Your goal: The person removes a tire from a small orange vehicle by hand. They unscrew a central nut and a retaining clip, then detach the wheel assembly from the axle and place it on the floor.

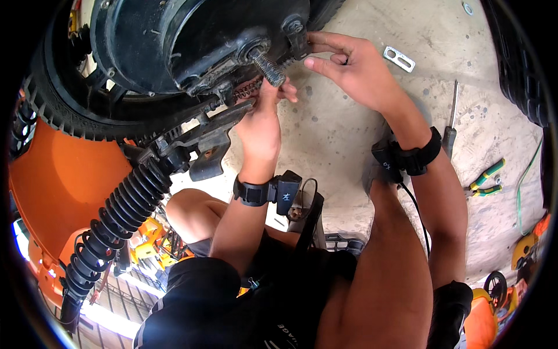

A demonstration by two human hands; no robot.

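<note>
A black wheel hub housing [197, 29] fills the upper left, with a tyre [64, 116] around it and a threaded axle [264, 64] sticking out. My left hand [261, 122] reaches up behind the axle beside a small coil spring [247, 88]; its fingers are curled and partly hidden, and what they hold is unclear. My right hand [349, 70] touches a small black bracket [296, 41] at the hub's right with its fingertips, thumb apart. A black shock absorber [122, 215] runs down to the lower left from a metal plate [206, 157].
On the concrete floor [424, 35] lie a slotted metal plate [408, 65], a washer [468, 8], a screwdriver [450, 131] and green-yellow pliers [485, 177]. An orange body panel [58, 174] stands at left, another tyre [517, 64] at far right. My bent legs [389, 273] are below.
</note>
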